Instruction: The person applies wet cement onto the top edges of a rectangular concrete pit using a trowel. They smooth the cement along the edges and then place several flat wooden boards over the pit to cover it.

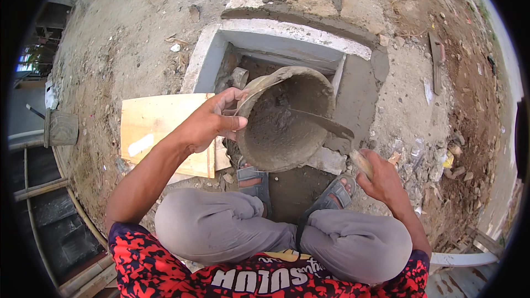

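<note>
We cannot see the trowel tip, buried in mortar inside the bucket. Our right hand hides most of its handle. Below the bucket, our knees cover both sandals' heels, and the plywood board conceals the pit's left corner.

Dirt ground, wooden board (pale), scattered rubble

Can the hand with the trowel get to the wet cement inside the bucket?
Probably yes. The left hand tips the bucket so its open mouth faces the right hand, and the trowel blade already reaches inside with nothing blocking it.
</note>
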Action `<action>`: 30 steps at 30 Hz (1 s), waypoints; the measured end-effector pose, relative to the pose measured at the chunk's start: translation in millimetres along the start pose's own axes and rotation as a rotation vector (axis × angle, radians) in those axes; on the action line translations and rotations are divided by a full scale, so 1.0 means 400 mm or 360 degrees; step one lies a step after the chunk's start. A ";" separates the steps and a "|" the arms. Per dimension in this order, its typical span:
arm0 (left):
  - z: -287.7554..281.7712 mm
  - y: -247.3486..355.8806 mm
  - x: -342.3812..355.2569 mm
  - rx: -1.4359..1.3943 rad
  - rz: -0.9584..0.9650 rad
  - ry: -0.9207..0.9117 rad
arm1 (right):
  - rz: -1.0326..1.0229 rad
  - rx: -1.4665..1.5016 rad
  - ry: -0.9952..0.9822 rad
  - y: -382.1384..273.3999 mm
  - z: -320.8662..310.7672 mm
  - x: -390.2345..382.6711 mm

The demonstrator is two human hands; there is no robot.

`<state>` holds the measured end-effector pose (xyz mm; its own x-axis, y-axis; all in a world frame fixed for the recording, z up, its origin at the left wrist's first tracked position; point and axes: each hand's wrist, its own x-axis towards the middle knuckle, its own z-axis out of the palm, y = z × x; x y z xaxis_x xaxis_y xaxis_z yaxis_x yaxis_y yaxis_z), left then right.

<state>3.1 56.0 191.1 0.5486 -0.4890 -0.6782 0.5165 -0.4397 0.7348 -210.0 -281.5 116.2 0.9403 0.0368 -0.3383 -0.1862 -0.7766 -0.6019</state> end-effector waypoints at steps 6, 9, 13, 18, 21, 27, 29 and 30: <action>-0.074 -0.190 -0.126 -0.0387 -0.0090 0.0413 | -0.0457 -0.0175 -0.0365 -0.113 0.043 0.169; -0.085 -0.232 -0.131 -0.0378 -0.0095 0.0367 | -0.0566 -0.0196 -0.0465 -0.189 0.069 0.249; -0.087 -0.226 -0.117 -0.0151 -0.0048 0.0429 | -0.0461 -0.0106 -0.0687 -0.184 0.107 0.361; -0.051 -0.207 -0.067 0.0562 0.0278 0.0481 | -0.0306 0.0014 -0.0753 -0.199 0.072 0.385; -0.061 -0.227 -0.030 0.0678 0.0381 0.0611 | -0.0354 -0.0097 -0.0988 -0.296 0.043 0.399; -0.063 -0.213 -0.005 0.0516 0.0475 0.0505 | -0.1360 -0.1244 -0.0095 -0.336 0.136 0.255; -0.059 -0.214 0.005 0.0437 0.0488 0.0519 | -0.1361 -0.1184 -0.0178 -0.294 0.142 0.225; -0.061 -0.208 0.002 0.0437 0.0492 0.0531 | -0.1404 -0.1116 -0.0238 -0.287 0.135 0.220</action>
<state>-23.6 110.7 129.1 0.8505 -0.3801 -0.3635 0.1311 -0.5160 0.8465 -121.2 -155.2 116.4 0.6123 0.7832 -0.1084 0.7685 -0.6218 -0.1509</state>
